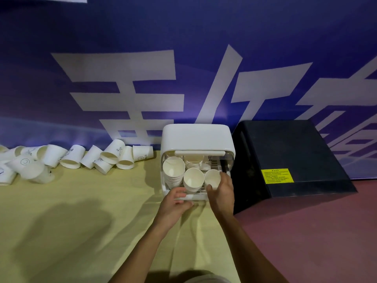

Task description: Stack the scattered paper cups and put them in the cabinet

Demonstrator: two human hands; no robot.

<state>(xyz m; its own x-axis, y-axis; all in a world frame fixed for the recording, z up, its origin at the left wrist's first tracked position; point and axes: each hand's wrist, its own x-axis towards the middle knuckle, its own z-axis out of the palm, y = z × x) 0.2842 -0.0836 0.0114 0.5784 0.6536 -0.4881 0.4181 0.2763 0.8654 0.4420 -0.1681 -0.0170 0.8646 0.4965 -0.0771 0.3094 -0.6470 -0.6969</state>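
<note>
Apparently right hand (pixel 221 190) around cup (pixel 212 177) at cabinet (pixel 196 137) front-right edge.

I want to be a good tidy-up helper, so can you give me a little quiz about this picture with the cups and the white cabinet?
1. True or false: the loose paper cups lie to the right of the cabinet.
2. What does the right hand hold? A: a cup at the cabinet's front right. B: a pen. C: a plate.
3. Fill in: the box beside the cabinet, bearing a yellow label, is coloured ___.
Key: 1 false, they lie to its left. 2 A. 3 black.
</note>
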